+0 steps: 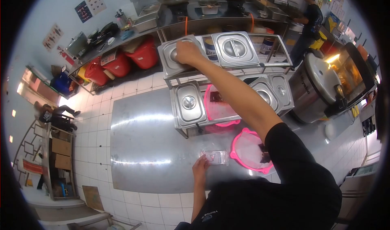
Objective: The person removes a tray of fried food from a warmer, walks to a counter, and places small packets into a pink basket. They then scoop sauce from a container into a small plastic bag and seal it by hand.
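Note:
My right hand reaches across to the upper rack, its fingers closed over a steel pan lid; the part of the handle under the fingers is hidden. Low over the steel table, my left hand pinches the edge of a clear plastic bag with something small and pale in it. Right of that bag is a pink-rimmed mesh cover with dark pieces on or under it. A second lidded pan stands beside the one at my right hand.
Nearer on the rack sit a lidded pan and a pink mesh cover, partly behind my arm. A large rice cooker stands at the right. Red bins line the left wall. One person stands at the back; another sits far left.

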`<control>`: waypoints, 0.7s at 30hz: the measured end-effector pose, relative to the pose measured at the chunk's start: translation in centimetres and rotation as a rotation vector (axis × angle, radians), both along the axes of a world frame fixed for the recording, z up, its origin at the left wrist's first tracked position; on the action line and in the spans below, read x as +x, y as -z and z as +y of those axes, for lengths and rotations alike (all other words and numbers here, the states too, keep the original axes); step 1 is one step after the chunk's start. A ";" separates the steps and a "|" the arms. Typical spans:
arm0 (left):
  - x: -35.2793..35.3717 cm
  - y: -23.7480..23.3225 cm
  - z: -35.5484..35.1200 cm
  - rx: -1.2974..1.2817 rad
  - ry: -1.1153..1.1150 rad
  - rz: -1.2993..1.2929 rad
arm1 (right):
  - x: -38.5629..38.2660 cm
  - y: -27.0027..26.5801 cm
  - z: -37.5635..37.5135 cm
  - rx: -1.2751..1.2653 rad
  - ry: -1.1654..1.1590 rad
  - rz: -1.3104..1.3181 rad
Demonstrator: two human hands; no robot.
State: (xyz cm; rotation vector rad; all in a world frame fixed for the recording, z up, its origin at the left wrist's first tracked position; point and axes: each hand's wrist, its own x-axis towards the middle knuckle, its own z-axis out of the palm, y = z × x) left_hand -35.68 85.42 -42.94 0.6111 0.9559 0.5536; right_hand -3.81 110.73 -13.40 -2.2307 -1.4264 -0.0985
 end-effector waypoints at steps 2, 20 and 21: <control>-0.6 0.6 -0.2 -0.006 -0.003 0.002 | 1.2 -1.5 1.0 -0.055 -0.013 -0.003; 0.0 1.1 0.6 -0.014 0.044 -0.005 | 1.0 -1.4 -1.0 -0.009 -0.020 0.009; 0.0 1.2 0.5 -0.021 0.044 -0.006 | 0.9 -0.3 -0.9 0.039 -0.015 0.006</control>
